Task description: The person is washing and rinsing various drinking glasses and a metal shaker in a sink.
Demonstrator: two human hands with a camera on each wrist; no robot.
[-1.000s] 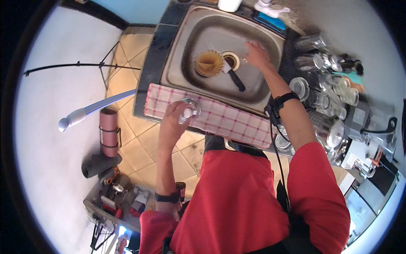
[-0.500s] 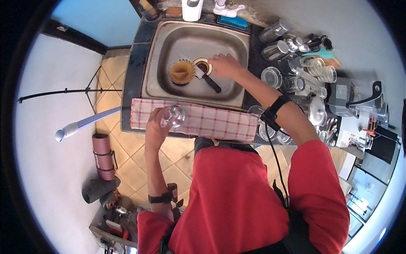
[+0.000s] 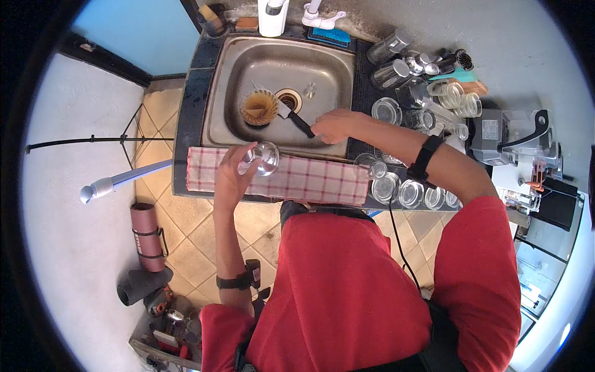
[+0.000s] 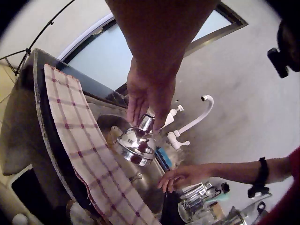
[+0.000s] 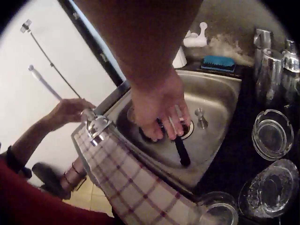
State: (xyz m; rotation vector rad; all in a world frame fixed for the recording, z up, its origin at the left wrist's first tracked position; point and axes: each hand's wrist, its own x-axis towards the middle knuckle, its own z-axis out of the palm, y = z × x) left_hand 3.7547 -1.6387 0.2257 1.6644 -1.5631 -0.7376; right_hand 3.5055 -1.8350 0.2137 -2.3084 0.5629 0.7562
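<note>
Left hand [image 3: 232, 181]: grips shiny bell-shaped vessel [image 3: 268, 159] over checked towel [image 3: 310, 180]
Right hand [image 3: 334, 126]: released, near black-handled utensil [image 3: 302, 126]; open basin [image 3: 297, 69] beyond

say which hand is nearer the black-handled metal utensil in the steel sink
Right: the right hand is near the handle end of the utensil; the left hand is farther, holding a shiny metal piece over the pink-checked cloth.

The head view looks down from above; both wrist views look closer past a forearm, all sharing the sink [image 3: 322, 65].
</note>
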